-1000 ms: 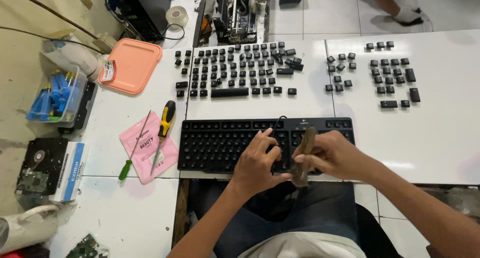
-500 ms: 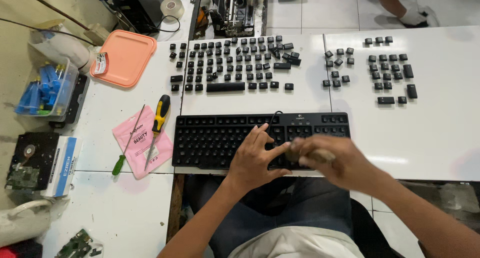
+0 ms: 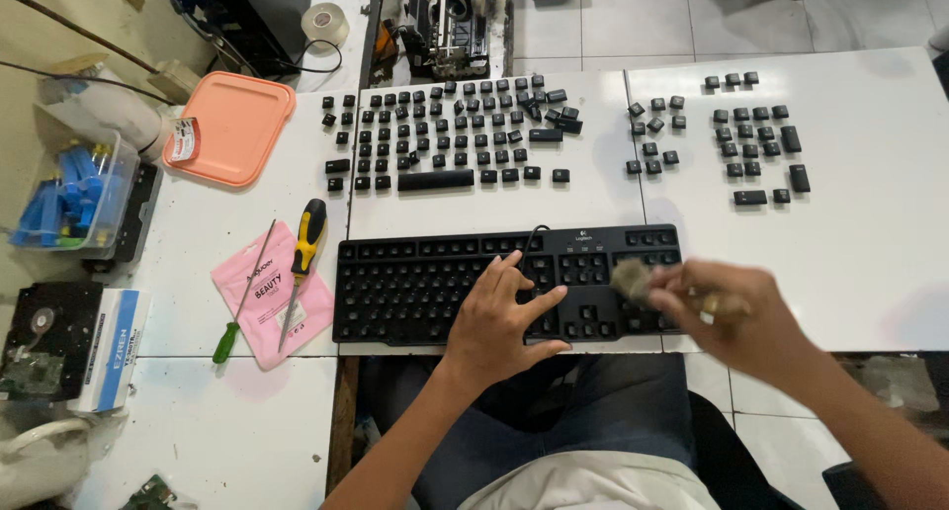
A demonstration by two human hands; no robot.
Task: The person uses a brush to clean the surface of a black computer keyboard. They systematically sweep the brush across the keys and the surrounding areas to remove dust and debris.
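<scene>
Black and stripped of its caps, the keyboard [image 3: 509, 285] lies flat at the near edge of the white counter [image 3: 870, 253], right in front of you. Your left hand [image 3: 499, 317] rests on its middle, palm down, fingers spread and pressing the frame, gripping nothing. Your right hand [image 3: 736, 312] is over the keyboard's right end, blurred, with its fingers closed around a brush [image 3: 633, 278] whose pale bristles touch the keyboard near the number block. Behind the keyboard, well apart from it, the loose keycaps [image 3: 445, 134] sit in rows on the counter, with a smaller cluster [image 3: 756, 139] farther to your right. To your left of the keyboard a yellow-and-black screwdriver [image 3: 304, 248] lies across a pink packet [image 3: 272, 297], and a thin green-handled tool [image 3: 242, 297] lies beside it. Farther back on that side sit an orange tray [image 3: 232, 125] and a clear tub [image 3: 69, 189] of blue items.
</scene>
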